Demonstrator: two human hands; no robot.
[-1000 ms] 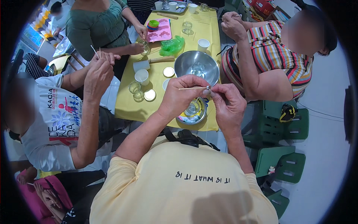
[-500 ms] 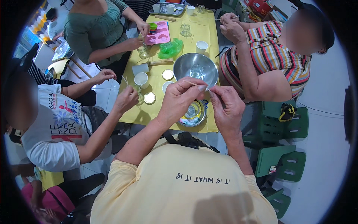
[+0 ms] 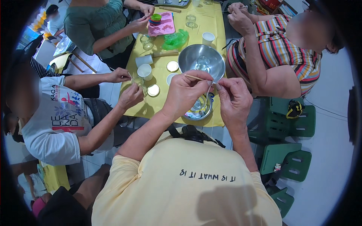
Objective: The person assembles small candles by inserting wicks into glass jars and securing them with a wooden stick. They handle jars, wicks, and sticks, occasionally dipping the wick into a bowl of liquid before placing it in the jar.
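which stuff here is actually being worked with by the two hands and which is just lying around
In hand:
left hand
right hand
wooden stick
thin white wick
glass jar below the hands

Lying about:
steel bowl
white cup
green bag
pink mould
round lids

A green plastic bag [image 3: 175, 39] lies crumpled on the yellow table, between the pink mould tray and the steel bowl. Top right, at the table's far corner — a red packet or box [image 3: 272, 4], partly cut off, too blurred to tell more. No separate labels, signs or screens show.
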